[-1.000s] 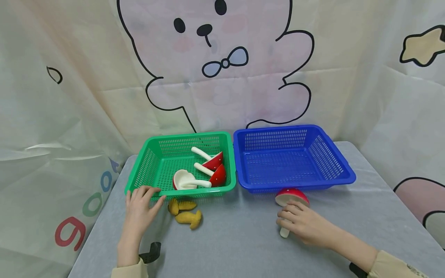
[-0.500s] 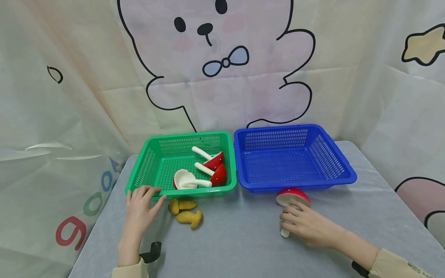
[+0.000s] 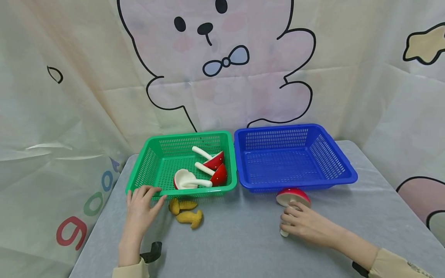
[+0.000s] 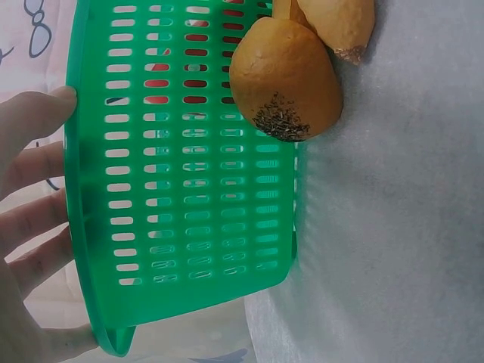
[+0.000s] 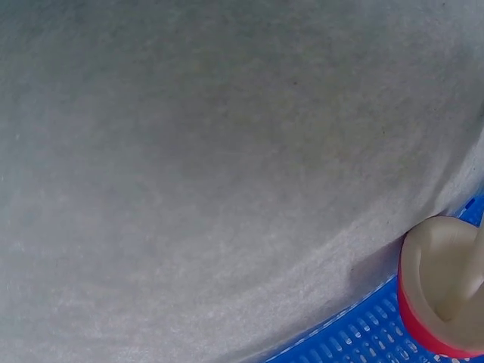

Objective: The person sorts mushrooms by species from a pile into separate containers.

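In the head view, my right hand point(image 3: 309, 226) grips the white stem of a red-capped toy mushroom point(image 3: 291, 196) just in front of the blue basket point(image 3: 245, 185). The right wrist view shows this mushroom's pale underside point(image 5: 435, 272) beside the basket wall. My left hand point(image 3: 141, 208) rests on the front rim of the green basket point(image 3: 222, 190), near its left corner. Three red mushrooms with white dots and white stems, one being this mushroom point(image 3: 218, 175), lie inside. In front of the green basket are yellow-brown toy mushrooms point(image 3: 189, 219), one with dark specks on its cap point(image 4: 283, 83).
Both baskets stand side by side at the back of a table with a grey cloth point(image 3: 240, 239). A printed curtain point(image 3: 264, 92) hangs behind and at both sides. Dark bands point(image 3: 152, 253) are at the wrists.
My right hand keeps its grip on the red mushroom near the blue basket, with barely any shift. The left hand stays on the green rim. The head view drifts very slightly.
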A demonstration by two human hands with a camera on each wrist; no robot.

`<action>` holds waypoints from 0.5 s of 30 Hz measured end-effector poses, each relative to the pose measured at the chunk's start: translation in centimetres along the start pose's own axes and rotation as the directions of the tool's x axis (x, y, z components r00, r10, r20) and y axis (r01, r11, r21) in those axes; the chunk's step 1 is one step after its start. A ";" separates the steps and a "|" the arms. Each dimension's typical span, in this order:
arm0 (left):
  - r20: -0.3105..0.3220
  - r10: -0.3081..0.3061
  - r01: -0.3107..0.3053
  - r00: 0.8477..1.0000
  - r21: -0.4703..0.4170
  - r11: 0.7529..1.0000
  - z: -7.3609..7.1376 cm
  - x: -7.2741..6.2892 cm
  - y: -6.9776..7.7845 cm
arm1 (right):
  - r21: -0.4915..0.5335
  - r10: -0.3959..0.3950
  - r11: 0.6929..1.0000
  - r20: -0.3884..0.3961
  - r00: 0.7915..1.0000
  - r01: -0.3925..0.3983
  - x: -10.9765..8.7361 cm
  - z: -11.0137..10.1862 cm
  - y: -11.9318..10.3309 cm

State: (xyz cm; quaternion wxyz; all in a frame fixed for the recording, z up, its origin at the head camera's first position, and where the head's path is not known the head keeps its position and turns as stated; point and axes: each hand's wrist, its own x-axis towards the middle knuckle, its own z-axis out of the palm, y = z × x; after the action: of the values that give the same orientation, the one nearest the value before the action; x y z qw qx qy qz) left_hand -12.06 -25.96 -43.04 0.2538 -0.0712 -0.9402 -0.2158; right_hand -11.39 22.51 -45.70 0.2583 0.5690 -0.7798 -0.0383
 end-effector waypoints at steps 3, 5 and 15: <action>-0.001 0.000 0.000 1.000 0.001 1.000 0.0 0.0 0.0 | -0.015 -0.003 1.000 -0.002 1.000 0.003 0.1 0.0 0.0; -0.005 0.002 -0.002 1.000 0.002 1.000 0.0 0.0 0.0 | -0.013 0.000 1.000 -0.006 1.000 0.000 0.1 0.0 0.0; -0.005 0.007 -0.007 1.000 0.007 1.000 0.0 0.0 0.0 | -0.055 -0.030 0.998 -0.073 0.997 0.026 0.7 -0.2 -0.3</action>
State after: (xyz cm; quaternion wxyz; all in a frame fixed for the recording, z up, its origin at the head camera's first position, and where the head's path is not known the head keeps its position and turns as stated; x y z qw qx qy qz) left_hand -12.09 -25.97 -43.02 0.2570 -0.0730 -0.9401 -0.2118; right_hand -11.21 21.80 -45.38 0.3019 0.5738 -0.7602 -0.0421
